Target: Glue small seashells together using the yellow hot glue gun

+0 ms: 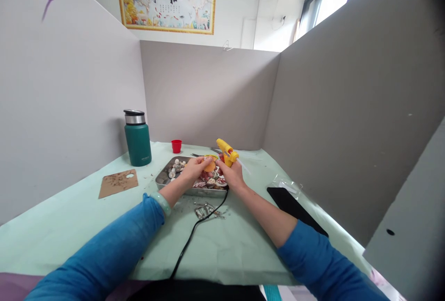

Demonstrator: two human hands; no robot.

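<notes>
The left hand (192, 170) pinches an orange disc (209, 166), just left of the right hand (233, 175), which is closed around a yellow glue gun (227, 151), its long axis slanting far-left to near-right. Beneath both grips, a metal tray (208, 192) holds pale pebbles (176, 166) and reddish pieces (210, 182).

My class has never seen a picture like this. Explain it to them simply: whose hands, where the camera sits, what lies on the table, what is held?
No robot here: one person works bare-handed, and their head-worn camera looks forward and down. The left hand pinches a round orange piece; the right hand holds a yellow glue gun. Below them, a metal tray holds small shell-like pieces. On the pale green cover also lie metal bits and brown card; a green bottle and red cup stand behind.
</notes>
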